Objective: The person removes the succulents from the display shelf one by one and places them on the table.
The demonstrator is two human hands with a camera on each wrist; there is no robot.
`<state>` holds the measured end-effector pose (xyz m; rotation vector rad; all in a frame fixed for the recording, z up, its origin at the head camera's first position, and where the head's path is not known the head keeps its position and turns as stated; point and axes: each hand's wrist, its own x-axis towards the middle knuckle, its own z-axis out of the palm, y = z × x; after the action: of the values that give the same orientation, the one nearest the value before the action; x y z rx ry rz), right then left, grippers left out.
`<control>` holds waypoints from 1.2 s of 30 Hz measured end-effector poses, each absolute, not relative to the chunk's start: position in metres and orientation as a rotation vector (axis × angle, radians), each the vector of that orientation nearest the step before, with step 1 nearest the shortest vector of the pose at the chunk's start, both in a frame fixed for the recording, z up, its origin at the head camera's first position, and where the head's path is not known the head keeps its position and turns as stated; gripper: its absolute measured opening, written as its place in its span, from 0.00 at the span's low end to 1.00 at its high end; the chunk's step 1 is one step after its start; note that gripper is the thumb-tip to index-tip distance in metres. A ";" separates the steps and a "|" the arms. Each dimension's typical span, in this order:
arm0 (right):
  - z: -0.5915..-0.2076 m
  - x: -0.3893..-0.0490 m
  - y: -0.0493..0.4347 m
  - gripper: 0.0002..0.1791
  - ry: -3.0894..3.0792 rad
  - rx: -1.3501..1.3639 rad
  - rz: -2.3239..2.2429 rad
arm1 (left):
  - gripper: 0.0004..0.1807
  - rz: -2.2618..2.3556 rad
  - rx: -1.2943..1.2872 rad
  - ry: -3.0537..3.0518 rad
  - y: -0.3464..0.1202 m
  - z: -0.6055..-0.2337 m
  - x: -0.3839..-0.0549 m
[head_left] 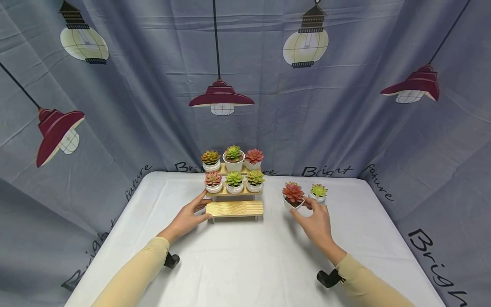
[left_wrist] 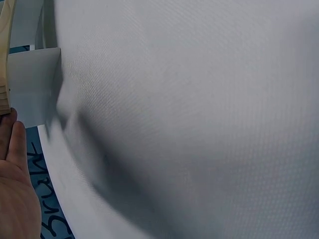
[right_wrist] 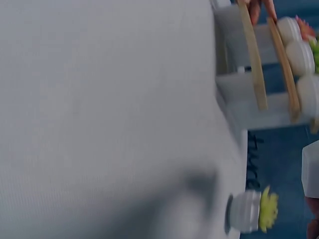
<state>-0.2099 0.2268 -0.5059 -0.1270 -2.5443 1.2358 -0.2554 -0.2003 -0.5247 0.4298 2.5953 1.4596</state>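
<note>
A: Where is the red, rosette-leaved succulent in an angular white pot (head_left: 293, 195)?

B: In the right hand (head_left: 317, 221), lifted off the white cloth-covered surface (head_left: 268, 264), to the right of the tiered stand of pale wooden boards (head_left: 235, 208). Thumb and fingers pinch the pot's sides.

A: Why the pot, not the plant?

B: Probably because hard walls give a firmer grip and spare the leaves.

A: And the left hand (head_left: 188, 218)?

B: It holds the stand's left end, thumb at the front of the lowest board, fingers behind. I'd judge that this steadies a light stand, since a knock could shift the six potted succulents (head_left: 234, 157) on it.

A: How are those set?

B: Three across on the top board, three on the middle one, stepped in height, likely so neither row hides the other.

A: And the small yellow-green succulent in a round white pot (head_left: 318, 191)?

B: It stands on the surface just beyond the right hand; neither of the hands grips it.
</note>
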 end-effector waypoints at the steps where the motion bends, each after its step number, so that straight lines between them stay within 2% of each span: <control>1: -0.505 -0.211 0.233 0.37 -2.533 -0.140 1.218 | 0.52 1.458 0.432 2.598 -0.200 -0.525 -0.256; 15: -0.499 -0.228 0.299 0.36 -2.432 -0.321 1.065 | 0.53 1.455 0.442 2.601 -0.201 -0.527 -0.258; 23: -0.495 -0.233 0.322 0.41 -2.487 -0.436 1.054 | 0.53 1.468 0.464 2.593 -0.201 -0.528 -0.258; 36: -0.507 -0.249 0.354 0.43 -2.461 -0.613 1.046 | 0.52 1.455 0.462 2.599 -0.201 -0.527 -0.258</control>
<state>-0.2487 0.3541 -0.5067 -0.6135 -2.4611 1.0458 -0.2576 -0.2009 -0.5271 0.4622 2.5990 1.4553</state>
